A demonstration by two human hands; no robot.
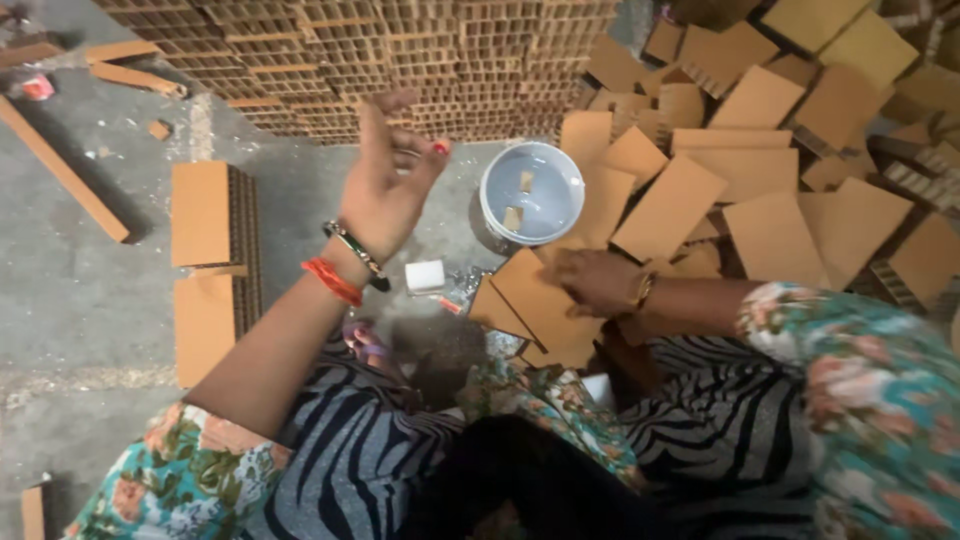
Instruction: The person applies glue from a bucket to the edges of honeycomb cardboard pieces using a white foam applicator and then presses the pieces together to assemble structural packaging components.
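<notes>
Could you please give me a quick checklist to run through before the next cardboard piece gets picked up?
1. Left hand free: ok, raised and open, holding nothing.
2. Right hand on a cardboard piece: ok, resting on it; actual grip cannot tell.
3. White bucket upright and near: ok, two small scraps inside.
4. Loose cardboard pile beside the right hand: ok.
5. Small white block clear of both hands: ok.

Cardboard workshop, floor-level work. Bare concrete floor (pixel 90 330), big stacked wall of honeycomb cardboard blocks (pixel 400 60), loose heap of cut cardboard pieces (pixel 760 170) on the right, white glue bucket (pixel 531 193) in the middle, offcut strips (pixel 60 165) scattered about.
</notes>
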